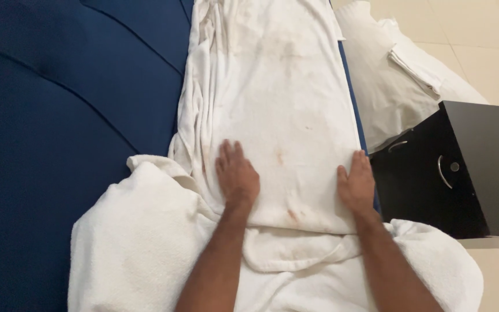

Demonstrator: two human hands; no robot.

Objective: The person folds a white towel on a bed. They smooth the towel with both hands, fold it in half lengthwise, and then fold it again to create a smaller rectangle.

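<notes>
Two flat hands press a long, white, terry-cloth towel (pixel 272 104) on a deep-blue padded surface (pixel 59 115).

The towel runs from 12 o'clock down to the centre of the view, folded into a narrow strip, with faint rusty-orange stains on its nap. The left hand (pixel 237 176) lies open, palm down, on its near end; the right hand (pixel 356 184) lies open along the 3 o'clock edge, fingers together, gripping nothing. The cloth looks soft, limp and light, likely to sag and wrinkle when lifted (corners or a folded edge seem the best places to take hold). A rumpled white towelling heap (pixel 140 242) bunches at 7 o'clock. A glossy black cabinet with curved metal handles (pixel 463 173) stands at 3 o'clock, folded white linens (pixel 411 63) at 1 o'clock.
</notes>
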